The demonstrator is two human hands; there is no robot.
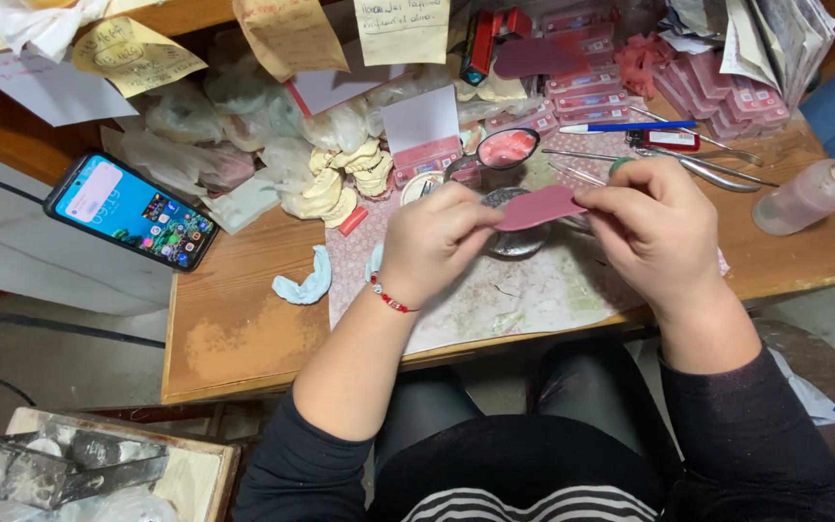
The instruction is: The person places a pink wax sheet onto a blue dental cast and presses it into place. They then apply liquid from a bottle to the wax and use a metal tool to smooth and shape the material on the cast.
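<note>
A smartphone (133,210) and plaster casts (345,179) lie nearby.

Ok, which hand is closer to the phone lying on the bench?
Left. The left hand pinches one end of the pink wax sheet, with open bench between it and the phone. The right hand holds the sheet's other end, farther away.

A thin sheet of pink wax (539,207) is being held flat and roughly level between both hands, its long side running left to right and its right end tapering toward a point. The left hand (430,242) is pinching its left edge between thumb and fingers, while the right hand (656,227) is gripping its right end. It is hovering just above a small round metal bowl (519,240) that is sitting on the counter.
</note>
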